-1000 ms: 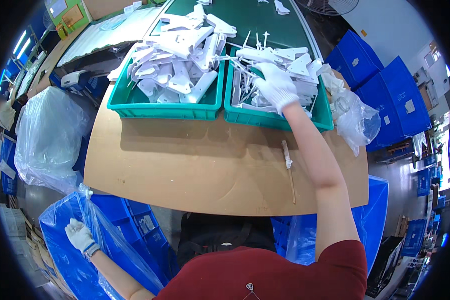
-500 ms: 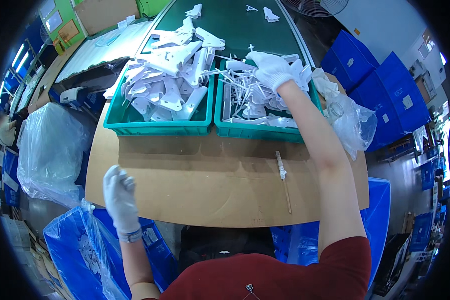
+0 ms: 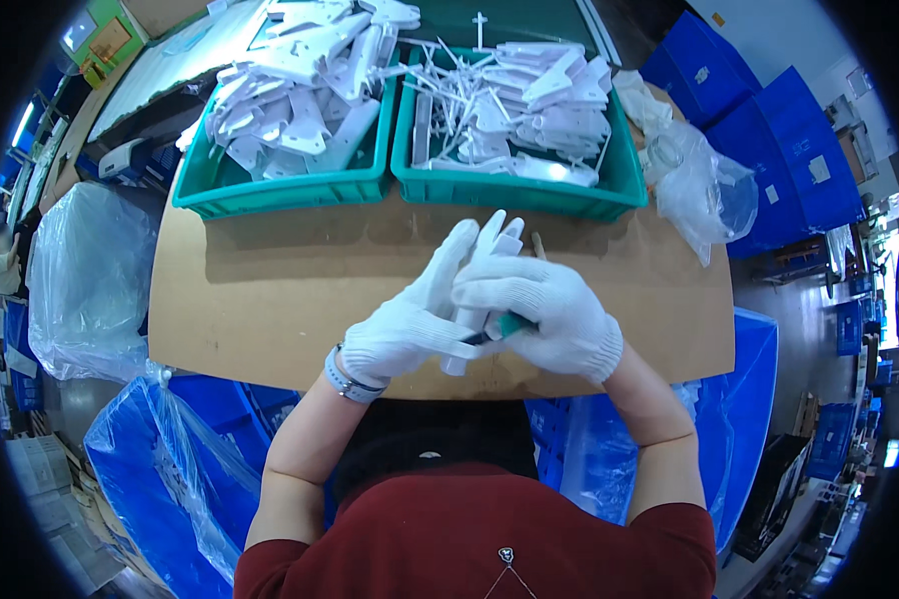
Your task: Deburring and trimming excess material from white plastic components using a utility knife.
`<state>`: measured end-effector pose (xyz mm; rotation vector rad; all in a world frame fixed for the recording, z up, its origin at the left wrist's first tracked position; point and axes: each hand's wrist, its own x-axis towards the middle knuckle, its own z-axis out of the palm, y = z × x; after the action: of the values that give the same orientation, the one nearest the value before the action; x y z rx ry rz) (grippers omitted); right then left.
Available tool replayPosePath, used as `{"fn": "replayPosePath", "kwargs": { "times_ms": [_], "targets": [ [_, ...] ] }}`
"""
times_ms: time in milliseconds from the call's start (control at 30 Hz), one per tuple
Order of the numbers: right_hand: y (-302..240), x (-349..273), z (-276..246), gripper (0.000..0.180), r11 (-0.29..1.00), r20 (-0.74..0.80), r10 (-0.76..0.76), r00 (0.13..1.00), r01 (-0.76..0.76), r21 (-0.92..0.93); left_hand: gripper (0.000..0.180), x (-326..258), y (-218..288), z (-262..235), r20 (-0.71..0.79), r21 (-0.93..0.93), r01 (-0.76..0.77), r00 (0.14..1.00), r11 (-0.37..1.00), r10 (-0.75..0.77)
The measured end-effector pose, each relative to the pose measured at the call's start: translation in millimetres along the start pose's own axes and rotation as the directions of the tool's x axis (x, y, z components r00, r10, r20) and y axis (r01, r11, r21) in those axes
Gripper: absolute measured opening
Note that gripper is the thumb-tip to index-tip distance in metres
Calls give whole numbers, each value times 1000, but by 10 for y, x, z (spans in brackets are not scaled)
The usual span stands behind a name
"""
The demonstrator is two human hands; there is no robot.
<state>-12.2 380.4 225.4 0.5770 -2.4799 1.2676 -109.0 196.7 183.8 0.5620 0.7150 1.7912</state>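
Both hands, in white knit gloves, meet over the near middle of the cardboard-covered table. My left hand (image 3: 400, 324) is closed around a long white plastic part (image 3: 455, 363), whose lower end sticks out below the fingers. My right hand (image 3: 554, 311) is curled against the same part, with a small green-and-black tool (image 3: 512, 323) showing under its fingers. Most of that tool is hidden, so its kind is unclear. Beyond the hands, a green bin (image 3: 529, 189) holds white plastic parts and thin white sticks (image 3: 451, 105). Another green bin (image 3: 280, 200) is heaped with white bracket-like parts (image 3: 305, 125).
A clear plastic bag (image 3: 704, 190) lies right of the bins. Blue crates (image 3: 794, 170) stand farther right. At the lower left is a blue container with a plastic liner (image 3: 170, 469); a large clear bag (image 3: 90, 290) sits beyond it. Part of a thin stick (image 3: 538, 246) shows behind my right hand.
My right hand has come back from the right bin to the middle. My left hand has moved right and up to meet it, and a white part and a green-and-black tool now show there.
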Motion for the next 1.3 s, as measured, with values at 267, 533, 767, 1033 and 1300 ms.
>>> {"fn": "replayPosePath", "kwargs": {
  "times_ms": [267, 533, 767, 1033, 1300],
  "targets": [
    [-259, -488, -37, 58, 916, -456, 296, 840, -385, -116, 102, 47, -68, 427, -466, 355, 210, 884, 911, -22],
    [-205, -546, 0, 52, 848, -198, 108, 974, -194, -494, 104, -3, -229, 384, -489, 353, 54, 862, 934, 135],
    [-162, -478, 103, 48, 834, -213, 27, 977, -139, -533, 100, -10, -341, 273, -527, 492, 73, 818, 867, 230],
    [-166, -429, 211, 49, 803, -240, -21, 971, -126, -583, 95, -3, -275, 334, -572, 305, -43, 791, 951, 220],
    [-104, -443, 328, 51, 811, -289, -22, 957, -152, -565, 94, -14, -346, 263, -576, 306, -100, 773, 947, 268]
  ]
}}
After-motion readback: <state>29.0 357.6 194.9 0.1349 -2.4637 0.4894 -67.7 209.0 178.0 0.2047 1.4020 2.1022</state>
